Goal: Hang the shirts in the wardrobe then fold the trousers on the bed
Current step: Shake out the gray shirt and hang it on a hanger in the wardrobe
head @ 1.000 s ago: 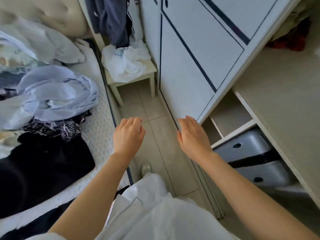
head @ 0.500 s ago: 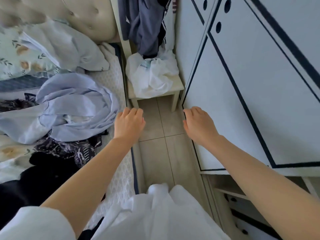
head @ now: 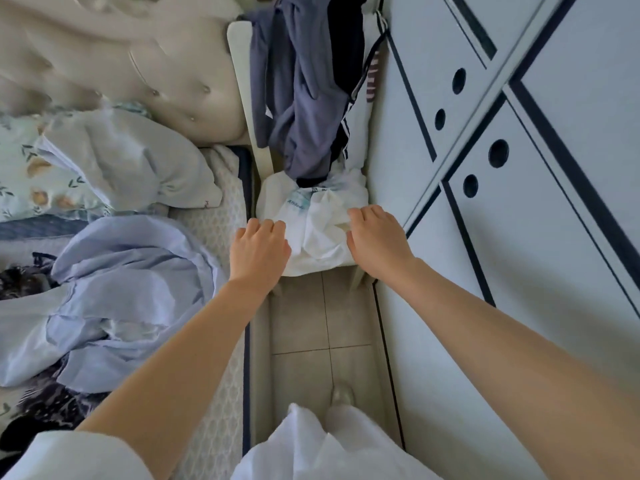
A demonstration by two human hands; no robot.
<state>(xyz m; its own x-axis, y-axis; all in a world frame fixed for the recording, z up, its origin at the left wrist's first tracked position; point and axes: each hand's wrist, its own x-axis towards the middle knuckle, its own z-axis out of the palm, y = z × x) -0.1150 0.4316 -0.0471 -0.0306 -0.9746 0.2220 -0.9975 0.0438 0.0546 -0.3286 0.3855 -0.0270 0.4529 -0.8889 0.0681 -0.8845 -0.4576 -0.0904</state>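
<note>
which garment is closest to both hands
The crumpled white garment on the stool, between left hand and right hand. The pale blue shirt lies aside on the bed; the grey-blue garment hangs farther back.

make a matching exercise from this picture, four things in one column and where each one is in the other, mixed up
Things:
1. white garment
2. pale blue shirt
3. dark blue clothes
4. wardrobe door

Places:
a. crumpled on the bed, left side of the view
b. along the right side, white with dark lines
c. draped over the back of the chair, top of the view
d. bunched on the chair seat

Pairs: 1-d, 2-a, 3-c, 4-b
</note>
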